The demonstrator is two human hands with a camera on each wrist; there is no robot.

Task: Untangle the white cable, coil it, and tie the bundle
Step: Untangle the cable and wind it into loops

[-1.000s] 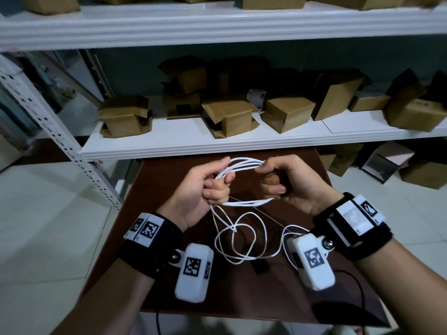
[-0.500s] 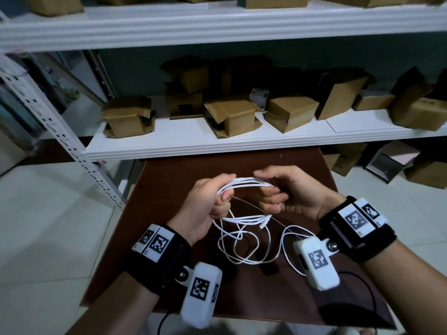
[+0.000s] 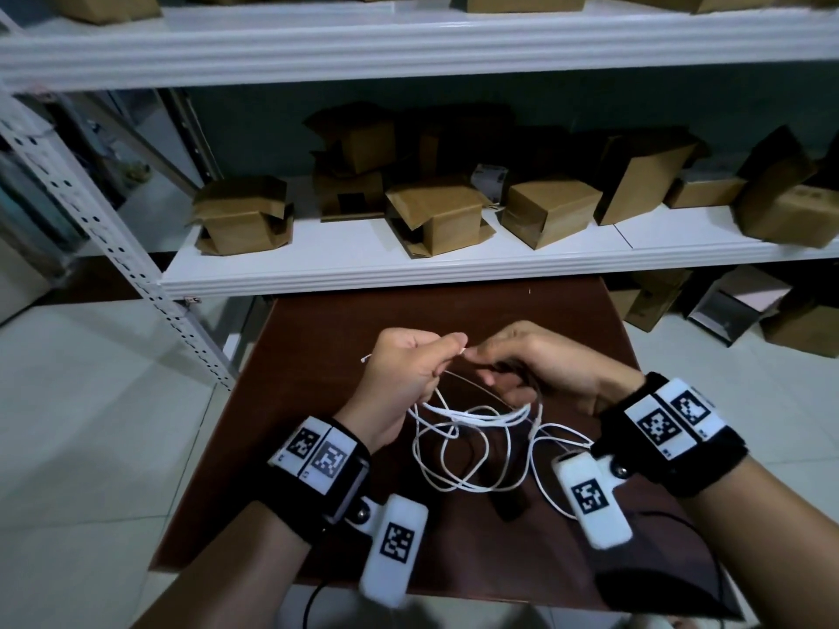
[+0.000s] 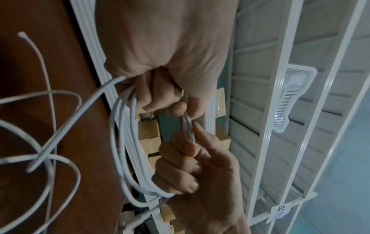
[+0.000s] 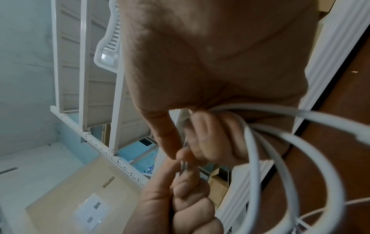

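The white cable (image 3: 472, 417) hangs in several gathered loops below both hands, over a dark brown table (image 3: 327, 338). My left hand (image 3: 447, 351) and right hand (image 3: 483, 360) meet fingertip to fingertip above the loops. In the left wrist view the left hand (image 4: 185, 113) pinches thin twisted strands, with the coil (image 4: 124, 142) running through its fist. The right hand (image 5: 183, 152) pinches the same strands from the other side, loops (image 5: 280, 150) passing through its curled fingers. Loose cable (image 3: 458, 474) trails in tangled turns to the table. A short white end (image 3: 367, 357) sticks out left of the left hand.
A small black object (image 3: 510, 508) lies on the table under the loose turns. A white shelf (image 3: 408, 270) carrying several cardboard boxes (image 3: 436, 215) stands just behind the table. A perforated shelf post (image 3: 113, 247) slants at the left. Pale floor tiles surround the table.
The hands came closer until their fingertips met. The loops that stretched between them on top now hang below the hands.
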